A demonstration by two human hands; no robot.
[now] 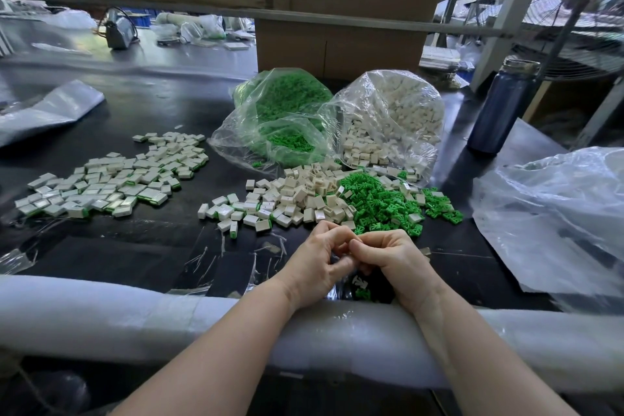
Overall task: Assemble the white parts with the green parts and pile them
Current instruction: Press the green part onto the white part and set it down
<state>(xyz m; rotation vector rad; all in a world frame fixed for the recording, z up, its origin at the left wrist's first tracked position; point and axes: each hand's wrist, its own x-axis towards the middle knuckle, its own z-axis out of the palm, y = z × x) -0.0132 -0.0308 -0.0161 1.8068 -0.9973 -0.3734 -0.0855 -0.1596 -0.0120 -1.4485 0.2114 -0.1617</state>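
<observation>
My left hand (315, 263) and my right hand (393, 262) meet fingertip to fingertip near the table's front edge, fingers curled around a small part that is mostly hidden between them. Just beyond them lies a heap of loose white parts (297, 199) with a heap of loose green parts (385, 203) to its right. A spread pile of assembled white-and-green pieces (111, 176) lies at the left. One white piece (359, 281) and a green one (363, 294) lie under my right palm.
Two open clear bags stand behind the heaps, one of green parts (287, 111), one of white parts (391, 118). A dark blue bottle (503, 108) stands at the right, beside crumpled plastic sheet (553, 213). A cardboard box (337, 44) is behind. White foam padding (101, 311) lines the front edge.
</observation>
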